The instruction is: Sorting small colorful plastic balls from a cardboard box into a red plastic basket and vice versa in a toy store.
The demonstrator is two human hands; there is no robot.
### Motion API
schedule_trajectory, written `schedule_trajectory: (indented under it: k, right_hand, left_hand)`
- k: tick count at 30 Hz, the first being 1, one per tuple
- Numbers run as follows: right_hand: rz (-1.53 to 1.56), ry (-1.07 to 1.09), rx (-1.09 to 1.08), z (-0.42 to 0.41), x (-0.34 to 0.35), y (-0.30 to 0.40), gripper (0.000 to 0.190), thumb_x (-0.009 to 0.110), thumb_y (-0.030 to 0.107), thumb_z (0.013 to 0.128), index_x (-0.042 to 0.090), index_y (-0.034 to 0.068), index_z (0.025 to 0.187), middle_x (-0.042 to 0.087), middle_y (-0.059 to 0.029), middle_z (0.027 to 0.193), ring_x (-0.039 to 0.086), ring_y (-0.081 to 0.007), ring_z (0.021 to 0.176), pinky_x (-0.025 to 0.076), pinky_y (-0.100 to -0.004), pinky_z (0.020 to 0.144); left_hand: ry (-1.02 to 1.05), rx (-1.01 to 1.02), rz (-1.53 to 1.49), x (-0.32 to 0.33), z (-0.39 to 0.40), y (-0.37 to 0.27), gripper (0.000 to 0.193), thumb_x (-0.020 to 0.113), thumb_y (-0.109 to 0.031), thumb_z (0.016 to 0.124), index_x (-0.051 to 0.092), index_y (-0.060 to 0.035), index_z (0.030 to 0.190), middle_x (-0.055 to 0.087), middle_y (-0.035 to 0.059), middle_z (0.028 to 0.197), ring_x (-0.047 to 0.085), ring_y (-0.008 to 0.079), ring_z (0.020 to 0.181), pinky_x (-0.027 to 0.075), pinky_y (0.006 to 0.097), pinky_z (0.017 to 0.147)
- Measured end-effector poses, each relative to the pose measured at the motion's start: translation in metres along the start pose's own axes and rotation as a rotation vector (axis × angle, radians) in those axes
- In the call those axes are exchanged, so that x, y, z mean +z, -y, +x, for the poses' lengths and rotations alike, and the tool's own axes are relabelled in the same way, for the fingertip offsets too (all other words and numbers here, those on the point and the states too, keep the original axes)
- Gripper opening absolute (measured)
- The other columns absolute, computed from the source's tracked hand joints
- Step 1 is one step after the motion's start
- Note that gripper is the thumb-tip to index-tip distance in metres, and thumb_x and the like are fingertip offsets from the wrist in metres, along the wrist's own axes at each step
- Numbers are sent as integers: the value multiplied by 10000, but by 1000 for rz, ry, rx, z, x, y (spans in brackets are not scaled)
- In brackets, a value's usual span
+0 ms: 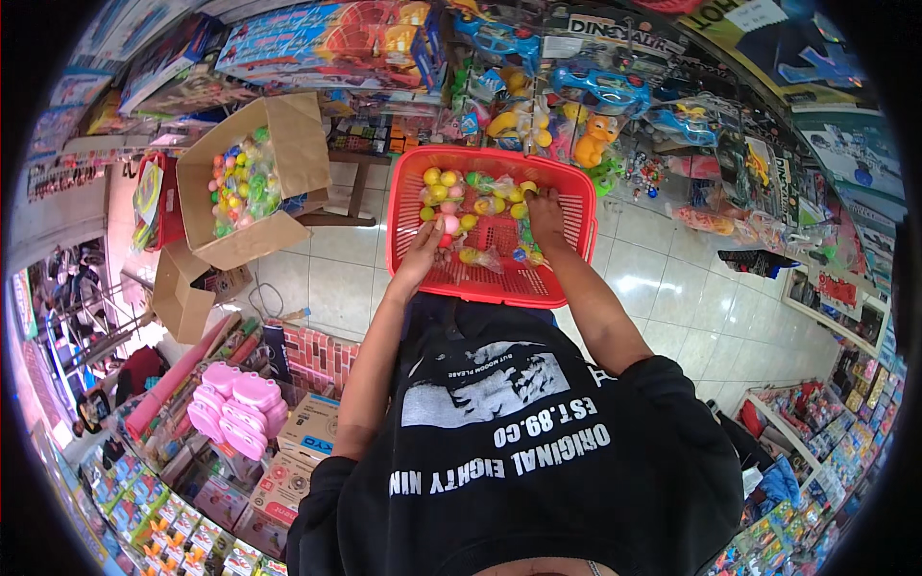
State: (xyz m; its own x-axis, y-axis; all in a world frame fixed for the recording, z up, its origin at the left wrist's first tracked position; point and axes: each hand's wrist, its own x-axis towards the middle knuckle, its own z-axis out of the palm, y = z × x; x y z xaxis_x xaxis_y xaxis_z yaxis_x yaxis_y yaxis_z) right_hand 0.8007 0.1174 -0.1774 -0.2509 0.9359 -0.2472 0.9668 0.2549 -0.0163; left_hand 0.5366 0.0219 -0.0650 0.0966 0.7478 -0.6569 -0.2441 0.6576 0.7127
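A red plastic basket [497, 291] with slotted walls stands in front of me, with several small bagged balls inside. My left hand [425, 248] is at the basket's left side, thumb and fingers around a pink and red pack of balls [450, 225]. Over the right side reaches my right hand [545, 214], its fingertips by some yellow balls [528, 187]; whether they grip anything is hidden. Yellow and green packs [490, 205] spread across the back and middle. Closer to me lies a clear bag with a yellow ball [472, 256].
An open cardboard box [252, 248] full of colourful bagged balls is at left, near a low wooden stand [358, 191]. Hanging toys [596, 140] line the shelf behind the basket. Pink plastic cases [241, 410] and cartons [313, 425] stand at lower left. Tiled floor [648, 281] shows around the basket.
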Motion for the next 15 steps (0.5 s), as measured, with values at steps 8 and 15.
schedule_trajectory:
  k: [8, 15]
  right_hand:
    - [514, -224, 50, 2, -27, 10, 275, 701, 46, 754, 634, 32, 1020, 663, -220, 867, 674, -330, 810, 523, -443, 789]
    - [1279, 116, -264, -9, -90, 112, 211, 753, 132, 839, 644, 41, 994, 640, -14, 919, 621, -138, 805, 518, -274, 744]
  left_hand:
    - [-41, 130, -91, -32, -42, -12, 422, 460, -472, 1006, 527, -85, 1162, 564, 3, 768, 534, 58, 639, 407, 198, 579]
    - [-62, 252, -95, -107, -98, -15, 351, 465, -441, 1013, 527, -97, 976, 514, -26, 680, 487, 56, 588, 392, 199, 569]
